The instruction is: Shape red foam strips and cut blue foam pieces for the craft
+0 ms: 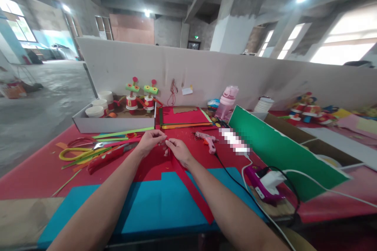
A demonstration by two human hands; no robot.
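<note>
My right hand (179,152) is pinched around a long red paper strip (194,194), which trails down past my right forearm over blue sheets (176,196). My left hand (150,141) is closed too, its fingertips meeting those of the right hand. Whatever lies between the left fingertips is too small to make out. Left of the hands lie yellow-handled scissors (66,154), a red-handled cutting tool (104,160) and green paper strips (123,132). To the right rests a pink glue gun (207,141) with a black cord.
Behind stands a white tray (114,124) with paper cups (96,111) and two cup figures (131,100). A pink bottle (227,102) is near the partition (194,66). At right are a green-sided box (279,153), a purple power strip (262,188) and loose cables.
</note>
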